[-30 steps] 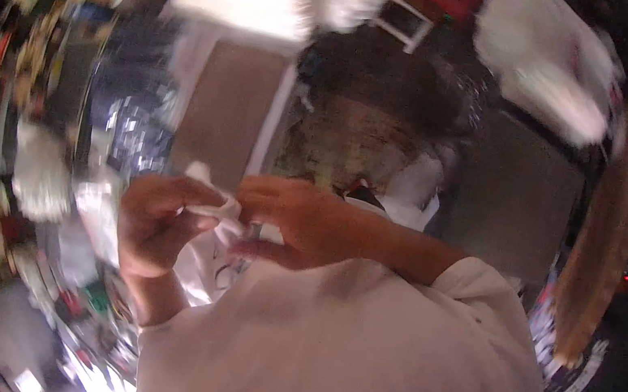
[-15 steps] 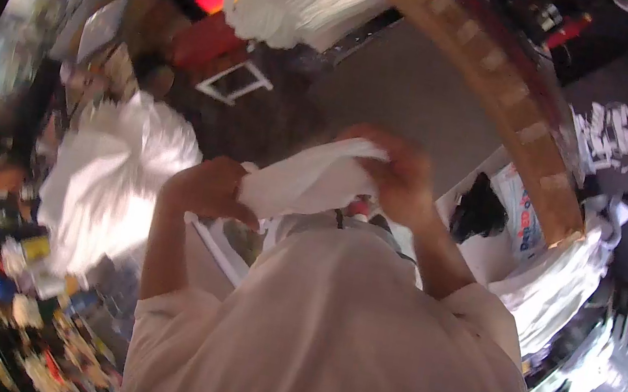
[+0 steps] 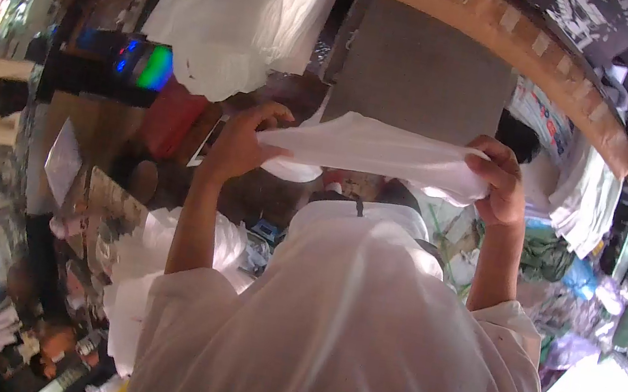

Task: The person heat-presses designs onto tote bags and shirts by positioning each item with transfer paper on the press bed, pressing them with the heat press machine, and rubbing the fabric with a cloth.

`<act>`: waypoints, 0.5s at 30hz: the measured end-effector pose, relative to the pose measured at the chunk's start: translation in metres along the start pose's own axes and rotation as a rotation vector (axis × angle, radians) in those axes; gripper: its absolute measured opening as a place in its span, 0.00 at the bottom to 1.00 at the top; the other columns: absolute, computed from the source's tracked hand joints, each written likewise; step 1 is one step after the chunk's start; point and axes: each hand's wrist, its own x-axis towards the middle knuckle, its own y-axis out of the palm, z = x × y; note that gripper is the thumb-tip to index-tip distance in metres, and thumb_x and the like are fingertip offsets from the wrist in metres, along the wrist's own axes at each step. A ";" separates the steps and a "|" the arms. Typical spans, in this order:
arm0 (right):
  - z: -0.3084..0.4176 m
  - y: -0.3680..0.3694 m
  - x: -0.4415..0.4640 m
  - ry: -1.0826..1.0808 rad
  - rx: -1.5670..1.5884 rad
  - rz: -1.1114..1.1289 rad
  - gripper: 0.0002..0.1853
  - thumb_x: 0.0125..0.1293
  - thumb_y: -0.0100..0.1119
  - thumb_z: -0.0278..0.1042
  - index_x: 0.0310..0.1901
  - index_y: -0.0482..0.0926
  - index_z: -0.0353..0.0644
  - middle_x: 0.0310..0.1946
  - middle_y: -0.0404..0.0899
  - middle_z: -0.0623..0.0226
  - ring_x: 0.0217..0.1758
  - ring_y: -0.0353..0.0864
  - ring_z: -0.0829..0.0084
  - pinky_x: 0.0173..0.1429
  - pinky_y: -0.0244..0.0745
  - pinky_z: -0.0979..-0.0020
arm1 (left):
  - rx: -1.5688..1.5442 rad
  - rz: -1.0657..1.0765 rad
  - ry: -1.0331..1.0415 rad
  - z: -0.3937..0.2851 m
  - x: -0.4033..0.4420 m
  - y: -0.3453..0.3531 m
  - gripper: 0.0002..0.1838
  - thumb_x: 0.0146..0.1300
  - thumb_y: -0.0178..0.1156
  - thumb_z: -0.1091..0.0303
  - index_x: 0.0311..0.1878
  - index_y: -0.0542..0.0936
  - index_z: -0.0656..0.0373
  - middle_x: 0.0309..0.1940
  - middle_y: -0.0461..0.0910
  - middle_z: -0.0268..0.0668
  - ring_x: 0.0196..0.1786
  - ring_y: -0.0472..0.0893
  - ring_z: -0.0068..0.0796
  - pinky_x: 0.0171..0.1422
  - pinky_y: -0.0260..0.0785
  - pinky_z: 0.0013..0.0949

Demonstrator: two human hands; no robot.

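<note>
A white cloth (image 3: 379, 150) is stretched sideways between my two hands, in front of my chest. My left hand (image 3: 244, 144) pinches its left end, with some fingers raised above the fabric. At the other end, my right hand (image 3: 497, 180) is closed on the cloth, thumb against the fabric. Beyond the cloth lies a flat grey-brown surface (image 3: 424, 70). At the upper left rests a stack of white fabric with printed lettering (image 3: 232, 11).
A curved brown cardboard strip (image 3: 505, 29) crosses the upper right. White garments (image 3: 589, 194) hang or lie at the right, near a printed bag (image 3: 541, 113). A red box (image 3: 169, 124) stands left. More white fabric (image 3: 182, 249) is piled lower left.
The view has turned. My hands have moved apart, and the cloth, bunched up at first, is now pulled out wide between them.
</note>
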 end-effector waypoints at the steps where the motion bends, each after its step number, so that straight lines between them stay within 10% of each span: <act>1: -0.001 0.001 -0.010 -0.071 0.057 0.038 0.07 0.56 0.63 0.27 0.35 0.78 0.36 0.31 0.79 0.70 0.33 0.76 0.80 0.37 0.68 0.78 | 0.295 -0.084 0.219 0.021 0.008 -0.003 0.10 0.52 0.67 0.74 0.39 0.79 0.61 0.29 0.77 0.35 0.35 0.77 0.25 0.41 0.70 0.29; 3: -0.001 0.011 -0.032 -0.077 0.016 0.006 0.08 0.56 0.64 0.27 0.36 0.77 0.36 0.30 0.78 0.71 0.32 0.75 0.81 0.36 0.66 0.79 | 0.575 -0.169 0.462 0.056 0.014 0.005 0.13 0.51 0.67 0.75 0.41 0.78 0.61 0.32 0.78 0.37 0.38 0.79 0.29 0.45 0.71 0.30; 8: 0.012 0.004 -0.086 -0.014 -0.233 0.122 0.10 0.55 0.66 0.25 0.36 0.76 0.35 0.28 0.76 0.74 0.31 0.73 0.83 0.36 0.63 0.81 | -0.117 -0.571 0.183 0.086 0.004 0.064 0.12 0.51 0.63 0.77 0.41 0.78 0.61 0.43 0.79 0.44 0.48 0.79 0.41 0.55 0.71 0.36; 12: -0.002 -0.029 -0.128 -0.091 -0.245 -0.147 0.09 0.56 0.65 0.28 0.36 0.76 0.36 0.29 0.73 0.74 0.33 0.69 0.84 0.38 0.61 0.80 | 0.359 -0.344 0.389 0.147 -0.010 0.099 0.08 0.56 0.61 0.74 0.40 0.79 0.62 0.41 0.80 0.44 0.46 0.80 0.40 0.54 0.71 0.35; 15: -0.002 -0.048 -0.152 -0.048 -0.416 -0.394 0.09 0.56 0.64 0.31 0.35 0.74 0.39 0.29 0.71 0.77 0.34 0.67 0.85 0.40 0.60 0.80 | 0.061 -0.091 0.059 0.121 -0.013 0.083 0.09 0.62 0.59 0.70 0.43 0.79 0.64 0.39 0.81 0.42 0.45 0.80 0.36 0.54 0.70 0.33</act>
